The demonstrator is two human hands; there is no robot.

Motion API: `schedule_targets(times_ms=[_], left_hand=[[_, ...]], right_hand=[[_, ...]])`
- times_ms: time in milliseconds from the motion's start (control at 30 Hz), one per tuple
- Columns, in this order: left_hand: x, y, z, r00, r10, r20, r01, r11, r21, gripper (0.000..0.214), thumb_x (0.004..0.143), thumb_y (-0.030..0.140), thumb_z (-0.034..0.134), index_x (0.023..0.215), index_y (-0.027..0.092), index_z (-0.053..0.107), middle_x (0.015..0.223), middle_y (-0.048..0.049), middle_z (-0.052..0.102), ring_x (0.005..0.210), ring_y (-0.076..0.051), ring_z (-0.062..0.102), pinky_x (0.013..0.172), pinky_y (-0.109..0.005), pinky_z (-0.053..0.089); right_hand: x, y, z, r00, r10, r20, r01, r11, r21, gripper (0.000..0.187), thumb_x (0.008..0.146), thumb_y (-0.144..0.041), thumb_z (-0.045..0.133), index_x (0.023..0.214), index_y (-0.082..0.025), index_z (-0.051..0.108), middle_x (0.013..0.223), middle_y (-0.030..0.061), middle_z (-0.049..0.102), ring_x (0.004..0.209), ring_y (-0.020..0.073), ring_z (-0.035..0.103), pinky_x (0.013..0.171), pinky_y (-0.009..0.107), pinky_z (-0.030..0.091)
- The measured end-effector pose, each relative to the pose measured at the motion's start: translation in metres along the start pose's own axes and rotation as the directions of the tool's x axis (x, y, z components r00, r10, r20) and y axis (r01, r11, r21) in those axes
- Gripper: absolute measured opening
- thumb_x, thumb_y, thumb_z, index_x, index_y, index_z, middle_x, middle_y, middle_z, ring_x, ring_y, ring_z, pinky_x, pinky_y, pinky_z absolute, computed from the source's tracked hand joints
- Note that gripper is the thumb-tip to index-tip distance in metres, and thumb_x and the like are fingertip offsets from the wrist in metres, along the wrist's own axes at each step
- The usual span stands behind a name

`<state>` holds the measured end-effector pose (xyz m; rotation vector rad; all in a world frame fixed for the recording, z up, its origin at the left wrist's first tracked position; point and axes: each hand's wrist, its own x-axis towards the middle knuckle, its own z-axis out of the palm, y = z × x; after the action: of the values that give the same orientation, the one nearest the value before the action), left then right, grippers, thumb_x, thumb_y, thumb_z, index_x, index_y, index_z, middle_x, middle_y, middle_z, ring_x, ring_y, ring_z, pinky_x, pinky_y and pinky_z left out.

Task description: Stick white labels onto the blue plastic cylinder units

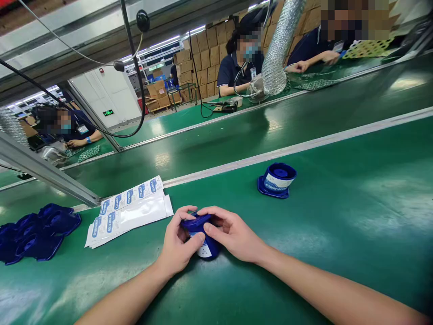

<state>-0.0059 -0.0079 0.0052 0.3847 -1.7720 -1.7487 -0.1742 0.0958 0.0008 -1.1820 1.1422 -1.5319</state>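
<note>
At left of centre, label sheets [142, 215] repeat a white-on-blue code (tiny, but "500" seems to be in it). Print on the centre cup [213, 246] and right-hand cup [278, 182] is illegible; a green exit sign [108, 113] at upper left shows a pale pictogram.

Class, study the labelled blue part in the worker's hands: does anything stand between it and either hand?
Nothing visible does: the left hand and right hand both touch the blue part. The label sheets lie apart, to its left.
</note>
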Motion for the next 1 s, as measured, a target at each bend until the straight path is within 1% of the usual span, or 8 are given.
schedule_targets(times_ms=[233, 367, 567, 700, 767, 867, 933, 1000], left_hand=[[-0.002, 0.015, 0.007, 0.990, -0.136, -0.039, 0.139, 0.986, 0.095, 0.037, 0.081, 0.021, 0.083, 0.106, 0.022, 0.056, 0.162, -0.0097, 0.031, 0.116, -0.023, 0.063, 0.086, -0.032, 0.057], [-0.008, 0.017, 0.014, 0.988, -0.140, -0.072, 0.152, 0.965, 0.213, 0.046, 0.077, 0.017, 0.081, 0.113, 0.024, 0.054, 0.170, -0.0082, 0.015, 0.118, -0.024, 0.064, 0.087, -0.034, 0.061], [-0.017, 0.003, 0.014, 0.995, -0.061, -0.083, 0.084, 0.942, 0.324, 0.101, 0.066, 0.019, 0.090, 0.150, 0.031, 0.034, 0.174, -0.0141, 0.000, 0.146, -0.042, 0.045, 0.095, -0.046, 0.064], [-0.015, -0.007, 0.009, 0.997, -0.061, -0.052, 0.074, 0.945, 0.320, 0.122, 0.053, 0.026, 0.104, 0.151, 0.034, 0.032, 0.175, -0.0113, -0.012, 0.152, -0.045, 0.034, 0.103, -0.052, 0.061], [-0.013, -0.010, 0.008, 0.996, -0.088, -0.029, 0.092, 0.954, 0.287, 0.119, 0.050, 0.028, 0.106, 0.147, 0.033, 0.038, 0.174, -0.0135, 0.002, 0.151, -0.043, 0.037, 0.105, -0.051, 0.060], [-0.007, -0.010, 0.008, 0.990, -0.133, -0.045, 0.137, 0.985, 0.102, 0.106, 0.058, 0.028, 0.102, 0.144, 0.029, 0.040, 0.156, -0.0179, 0.042, 0.135, -0.037, 0.056, 0.098, -0.047, 0.061], [-0.002, -0.010, 0.007, 0.987, -0.148, -0.066, 0.143, 0.987, -0.071, 0.101, 0.064, 0.033, 0.100, 0.144, 0.027, 0.038, 0.143, -0.0158, 0.055, 0.117, -0.031, 0.066, 0.089, -0.040, 0.062], [0.004, -0.011, 0.005, 0.986, -0.150, -0.068, 0.136, 0.974, -0.180, 0.096, 0.066, 0.041, 0.100, 0.141, 0.027, 0.041, 0.140, -0.0137, 0.057, 0.102, -0.023, 0.067, 0.077, -0.030, 0.061]], right_hand=[[0.003, 0.000, -0.005, 1.000, -0.003, 0.014, 0.003, 1.000, -0.002, 0.037, 0.098, -0.053, 0.072, 0.121, -0.024, 0.068, 0.115, 0.0070, 0.072, 0.103, 0.0237, 0.069, 0.092, 0.037, 0.057], [0.004, -0.001, -0.006, 1.000, -0.003, 0.018, 0.003, 1.000, 0.004, 0.039, 0.096, -0.055, 0.075, 0.120, -0.024, 0.069, 0.115, 0.0062, 0.070, 0.104, 0.0233, 0.069, 0.093, 0.037, 0.056], [0.007, 0.001, -0.013, 0.997, 0.040, 0.067, -0.043, 0.998, 0.049, 0.046, 0.093, -0.059, 0.077, 0.119, -0.022, 0.067, 0.117, 0.0074, 0.072, 0.109, 0.0247, 0.068, 0.099, 0.040, 0.055], [0.010, 0.002, -0.015, 0.997, 0.062, 0.037, -0.061, 0.998, -0.026, 0.053, 0.096, -0.067, 0.069, 0.126, -0.023, 0.063, 0.122, 0.0099, 0.071, 0.115, 0.0282, 0.067, 0.102, 0.045, 0.055], [0.010, 0.000, -0.014, 0.995, 0.095, 0.020, -0.093, 0.991, -0.096, 0.059, 0.098, -0.069, 0.062, 0.135, -0.023, 0.059, 0.124, 0.0122, 0.070, 0.113, 0.0301, 0.069, 0.100, 0.049, 0.058], [0.003, -0.002, -0.014, 0.996, 0.088, 0.004, -0.082, 0.949, -0.304, 0.067, 0.104, -0.066, 0.050, 0.154, -0.023, 0.044, 0.144, 0.0185, 0.060, 0.124, 0.0337, 0.066, 0.106, 0.057, 0.057], [-0.005, -0.003, -0.014, 1.000, -0.015, 0.020, 0.023, 0.853, -0.521, 0.079, 0.101, -0.061, 0.058, 0.165, -0.025, 0.028, 0.164, 0.0202, 0.040, 0.145, 0.0379, 0.050, 0.117, 0.062, 0.049], [-0.011, 0.000, -0.014, 0.982, -0.149, 0.118, 0.188, 0.672, -0.716, 0.109, 0.086, -0.055, 0.082, 0.169, -0.029, 0.017, 0.174, 0.0185, 0.021, 0.157, 0.0423, 0.031, 0.122, 0.065, 0.042]])
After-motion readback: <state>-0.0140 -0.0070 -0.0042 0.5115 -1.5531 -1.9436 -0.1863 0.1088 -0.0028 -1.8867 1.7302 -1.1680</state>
